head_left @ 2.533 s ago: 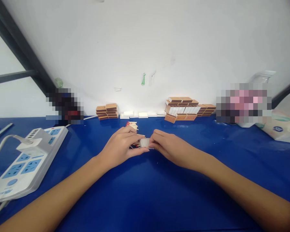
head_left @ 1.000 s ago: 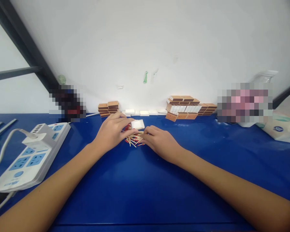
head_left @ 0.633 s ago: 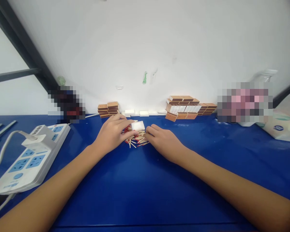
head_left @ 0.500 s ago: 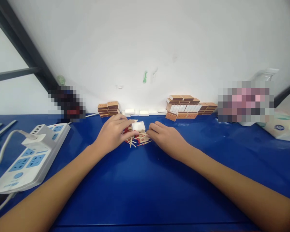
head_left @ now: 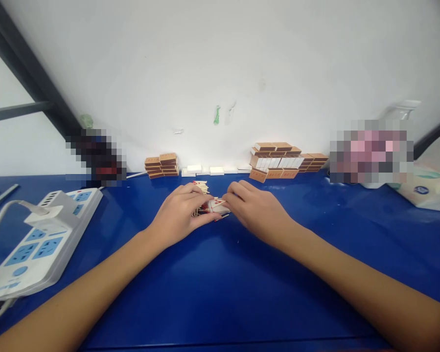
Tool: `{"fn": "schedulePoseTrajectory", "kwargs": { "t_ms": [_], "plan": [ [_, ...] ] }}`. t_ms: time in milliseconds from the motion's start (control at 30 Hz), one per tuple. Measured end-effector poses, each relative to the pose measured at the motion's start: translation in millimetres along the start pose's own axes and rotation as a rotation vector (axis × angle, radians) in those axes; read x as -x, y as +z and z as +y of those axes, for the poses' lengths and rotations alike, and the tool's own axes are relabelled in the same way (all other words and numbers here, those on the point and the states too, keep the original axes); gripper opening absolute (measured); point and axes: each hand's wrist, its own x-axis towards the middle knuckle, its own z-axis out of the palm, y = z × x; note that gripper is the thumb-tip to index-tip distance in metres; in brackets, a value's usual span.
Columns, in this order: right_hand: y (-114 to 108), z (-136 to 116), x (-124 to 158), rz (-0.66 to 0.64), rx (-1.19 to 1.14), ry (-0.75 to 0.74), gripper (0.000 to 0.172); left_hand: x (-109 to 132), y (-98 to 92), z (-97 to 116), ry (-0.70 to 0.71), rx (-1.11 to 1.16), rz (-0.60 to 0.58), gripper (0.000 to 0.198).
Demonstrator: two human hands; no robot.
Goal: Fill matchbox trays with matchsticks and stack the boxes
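Note:
A small white matchbox tray (head_left: 224, 209) sits between my hands, over a loose pile of red-headed matches (head_left: 201, 187). My left hand (head_left: 181, 210) is closed on the tray's left side, thumb at the near edge and fingers at the far edge. A few matches with red heads show in the tray. My right hand (head_left: 254, 205) has its fingers pinched together at the tray's right end, on matches there; its fingertips are partly hidden. One match lies just in front of the tray.
Brown matchboxes stand in a left stack (head_left: 163, 165) and a larger right stack (head_left: 276, 161) along the wall. White trays (head_left: 217, 170) lie between them. A power strip (head_left: 47, 239) is at left, a plastic packet (head_left: 430, 181) at right, all on the blue table (head_left: 220, 293).
The white tray has come down and nearer, from above the pile to between my fingers, and matches now show in it. My right hand has moved in to the tray's right end.

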Motion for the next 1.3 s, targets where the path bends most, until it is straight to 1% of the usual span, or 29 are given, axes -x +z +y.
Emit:
{"fn": "schedulePoseTrajectory", "kwargs": {
  "t_ms": [100,200,367,500,600,733,900,1033,1133,1200,1300],
  "plan": [
    [-1,0,1,-0.003,-0.027,-0.012,0.025,1,0.2,1,-0.033,0.018,-0.001,0.035],
    [0,6,3,0.02,-0.14,0.006,0.027,1,-0.2,-1,-0.055,0.027,0.0,0.037],
    [0,18,6,0.102,-0.325,0.131,0.024,0,-1.0,-2,-0.095,0.054,0.022,0.037],
    [-2,18,5,0.045,-0.402,0.246,0.026,0,-2.4,-2,-0.117,0.034,0.055,0.037],
    [-1,13,4,0.031,-0.4,0.285,0.026,1,-2.4,-2,-0.125,0.021,0.075,0.034],
    [4,7,6,0.048,-0.435,0.266,0.02,2,0.1,-1,-0.144,0.034,0.064,0.036],
    [10,6,8,0.047,-0.531,0.203,0.016,1,2.6,3,-0.11,0.07,0.061,0.037],
    [7,6,7,0.088,-0.542,0.201,0.019,1,1.5,4,-0.125,0.077,0.049,0.037],
    [1,7,6,0.08,-0.541,0.178,0.022,1,-0.1,2,-0.14,0.078,0.048,0.037],
    [-2,9,7,0.052,-0.508,0.125,0.023,1,-0.8,1,-0.153,0.069,0.048,0.036],
    [-5,13,8,0.01,-0.382,0.055,0.024,1,-0.8,-1,-0.185,0.064,0.059,0.035]
  ]
}}
